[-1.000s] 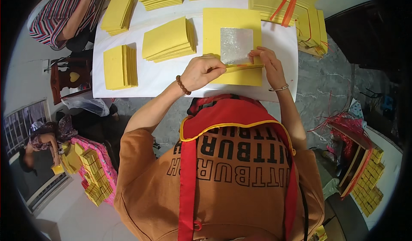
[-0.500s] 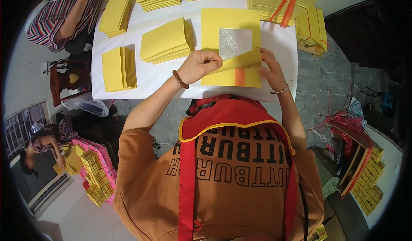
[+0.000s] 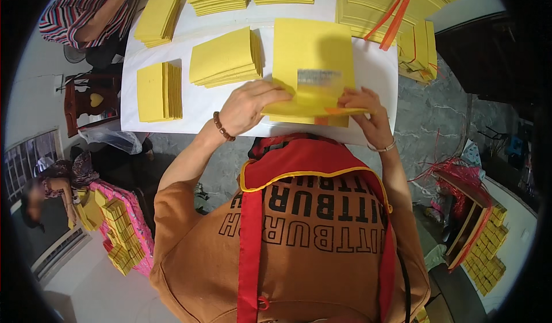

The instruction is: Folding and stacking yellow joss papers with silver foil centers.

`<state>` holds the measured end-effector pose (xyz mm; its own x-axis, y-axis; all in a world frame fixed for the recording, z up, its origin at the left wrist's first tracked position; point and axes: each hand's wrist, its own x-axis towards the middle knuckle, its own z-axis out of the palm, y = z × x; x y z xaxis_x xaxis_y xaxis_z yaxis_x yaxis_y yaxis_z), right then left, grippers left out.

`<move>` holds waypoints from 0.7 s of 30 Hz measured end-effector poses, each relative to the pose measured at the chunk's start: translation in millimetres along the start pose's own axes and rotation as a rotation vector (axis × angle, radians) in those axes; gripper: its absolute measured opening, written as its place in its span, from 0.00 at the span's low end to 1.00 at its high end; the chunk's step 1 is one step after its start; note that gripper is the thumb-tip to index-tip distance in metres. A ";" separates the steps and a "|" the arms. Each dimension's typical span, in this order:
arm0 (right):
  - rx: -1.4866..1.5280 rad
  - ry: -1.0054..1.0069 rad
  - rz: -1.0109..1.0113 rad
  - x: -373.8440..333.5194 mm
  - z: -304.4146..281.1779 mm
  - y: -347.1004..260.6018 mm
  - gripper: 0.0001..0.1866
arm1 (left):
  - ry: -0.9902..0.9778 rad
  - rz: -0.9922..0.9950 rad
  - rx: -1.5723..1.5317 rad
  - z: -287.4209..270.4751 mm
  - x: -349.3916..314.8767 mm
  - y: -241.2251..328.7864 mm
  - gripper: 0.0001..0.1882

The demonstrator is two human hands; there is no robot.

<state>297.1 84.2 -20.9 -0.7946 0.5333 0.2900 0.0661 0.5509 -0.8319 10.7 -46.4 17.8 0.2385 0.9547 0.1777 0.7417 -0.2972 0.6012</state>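
Note:
A stack of yellow paper (image 3: 312,44) lies near the table's front edge, with a partly covered, blurred silver foil patch (image 3: 319,78) showing on it. Across its near part, a yellow paper sheet (image 3: 305,105) is bent up and held at both sides. My left hand (image 3: 250,105) is closed on the sheet's left end, fingers curled over it. At the right end my right hand (image 3: 368,113) grips the sheet, thumb and fingers about its edge. A bit of orange (image 3: 336,111) shows on the sheet by my right fingers. The sheet hides the near part of the stack.
Folded yellow paper piles (image 3: 223,57) stand left of the stack on the white table (image 3: 192,107). Large yellow bundles with orange ribbon (image 3: 397,15) lie at the far right. A co-worker in a striped top (image 3: 86,12) is at far left; another person (image 3: 63,190) handles yellow paper at left.
Both hands have moved toward me with the sheet, which now curves up along its near edge. The sheet's raised part hides more of the silver patch.

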 end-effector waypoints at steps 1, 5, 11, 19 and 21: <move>0.065 -0.060 0.035 -2.2 -0.3 -4.5 0.11 | 0.003 -0.003 -0.001 3.2 -2.9 -0.6 0.14; -0.005 0.004 0.182 -4.9 12.0 0.7 0.11 | -0.003 -0.219 -0.093 8.9 5.9 6.6 0.12; 0.429 0.254 0.495 24.2 29.8 11.1 0.14 | 0.099 -0.605 -0.342 34.2 28.4 -31.6 0.16; 0.321 0.347 0.515 32.4 33.7 17.4 0.23 | 0.195 -0.672 -0.537 52.6 28.2 -44.0 0.15; 0.294 0.363 0.510 32.6 35.9 22.4 0.23 | 0.287 -0.632 -0.683 55.5 28.4 -46.5 0.19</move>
<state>251.0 90.8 -47.1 -0.4521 0.8888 -0.0747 0.1709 0.0042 -0.9853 17.8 -6.2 -48.4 -0.3074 0.9294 -0.2044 0.1353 0.2553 0.9573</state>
